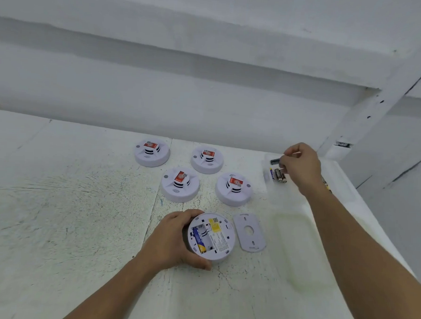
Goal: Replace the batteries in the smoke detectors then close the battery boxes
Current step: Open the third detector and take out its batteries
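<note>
Your right hand (300,165) is covering part of the see-through plastic box (267,173). The box's edges are fading into the white, scratched table (67,213), so its shape is hard to make out. A few dark and gold batteries (280,175) are peeking out in it beside your fingers. Your right fingertips are pinching one small dark round battery (275,161) over the far end of that box.

Your left hand (173,240) is wrapping round the side of the round white plastic smoke detector (221,240), which is lying bottom-up on the table near you. Its battery box is lying open, with one blue and yellow battery (199,240) sitting in the left slot. The flat grey plastic lid (249,232) is lying just beside it on the right. Four more round white smoke detectors (180,184) with red stickers are sitting further back.
</note>
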